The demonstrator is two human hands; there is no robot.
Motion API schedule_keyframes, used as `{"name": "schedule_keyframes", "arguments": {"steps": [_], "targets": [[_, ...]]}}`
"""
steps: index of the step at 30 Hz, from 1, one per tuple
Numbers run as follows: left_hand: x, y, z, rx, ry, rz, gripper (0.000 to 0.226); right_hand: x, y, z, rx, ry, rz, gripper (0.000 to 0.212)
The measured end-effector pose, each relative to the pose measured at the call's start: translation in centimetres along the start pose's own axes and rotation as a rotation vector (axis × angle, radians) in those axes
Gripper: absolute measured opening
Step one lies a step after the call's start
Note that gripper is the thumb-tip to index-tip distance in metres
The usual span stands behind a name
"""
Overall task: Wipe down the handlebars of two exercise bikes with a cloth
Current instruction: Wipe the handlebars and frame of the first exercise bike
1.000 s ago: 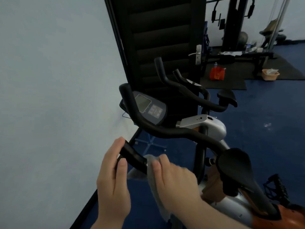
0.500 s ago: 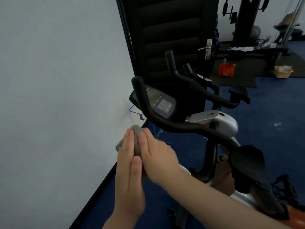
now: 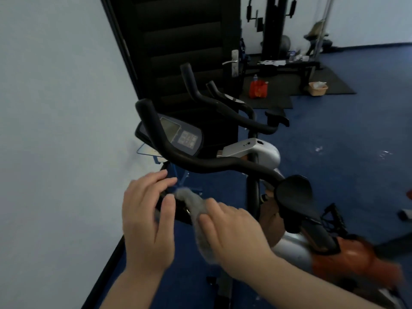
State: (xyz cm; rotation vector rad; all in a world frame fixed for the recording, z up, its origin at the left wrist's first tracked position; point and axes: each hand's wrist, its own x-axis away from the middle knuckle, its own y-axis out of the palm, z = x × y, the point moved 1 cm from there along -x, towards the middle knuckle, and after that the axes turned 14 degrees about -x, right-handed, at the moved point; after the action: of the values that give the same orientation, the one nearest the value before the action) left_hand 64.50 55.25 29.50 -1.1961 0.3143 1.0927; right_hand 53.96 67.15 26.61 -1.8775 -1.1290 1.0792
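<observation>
The near exercise bike's black handlebar (image 3: pixel 200 162) curves across the middle, with a grey console (image 3: pixel 178 136) behind it. Its near-side grip is mostly hidden under my hands. My right hand (image 3: pixel 231 237) holds a grey cloth (image 3: pixel 196 210) draped over that grip. My left hand (image 3: pixel 147 215) rests on the left side of the grip with fingers spread, touching the cloth's edge. The second bike's handlebar (image 3: pixel 223 103) rises behind, beside a black door.
A white wall (image 3: pixel 55 130) stands close on the left. The near bike's black saddle (image 3: pixel 294 197) and orange frame (image 3: pixel 356 259) lie to the right. Blue floor spreads right, with a red bag (image 3: pixel 258 89), a basket (image 3: pixel 317 88) and weight equipment far back.
My right hand has slid the cloth back down the grip from its tip. My left hand has come off the cloth and opened its fingers.
</observation>
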Motion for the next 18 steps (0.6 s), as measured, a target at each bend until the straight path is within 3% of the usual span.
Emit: {"name": "schedule_keyframes", "arguments": {"steps": [2, 6, 11, 14, 16, 18], "targets": [[-0.8, 0.3, -0.3, -0.028, 0.018, -0.045, 0.032, 1.6, -0.7, 1.9, 0.028, -0.033, -0.035, 0.007], [-1.0, 0.7, -0.3, -0.019, -0.012, -0.05, 0.029, 1.7, -1.3, 4.1, -0.247, 0.327, 0.208, 0.04], [-0.8, 0.9, -0.3, 0.026, -0.014, -0.02, 0.027, 3.9, 1.0, 1.2, -0.448, 0.627, 0.146, 0.063], [-0.7, 1.2, -0.3, 0.054, -0.029, 0.015, 0.027, 2.8, 0.9, -0.5, -0.709, 0.765, 0.268, 0.078], [-0.7, 1.5, 0.1, 0.069, -0.057, 0.047, 0.026, 0.6, 0.0, 0.8, -0.815, 0.915, 0.383, 0.076], [-0.7, 1.6, 0.3, 0.078, -0.074, 0.07, 0.026, -0.1, -0.5, 2.5, -0.819, 1.037, 0.449, 0.06]]}}
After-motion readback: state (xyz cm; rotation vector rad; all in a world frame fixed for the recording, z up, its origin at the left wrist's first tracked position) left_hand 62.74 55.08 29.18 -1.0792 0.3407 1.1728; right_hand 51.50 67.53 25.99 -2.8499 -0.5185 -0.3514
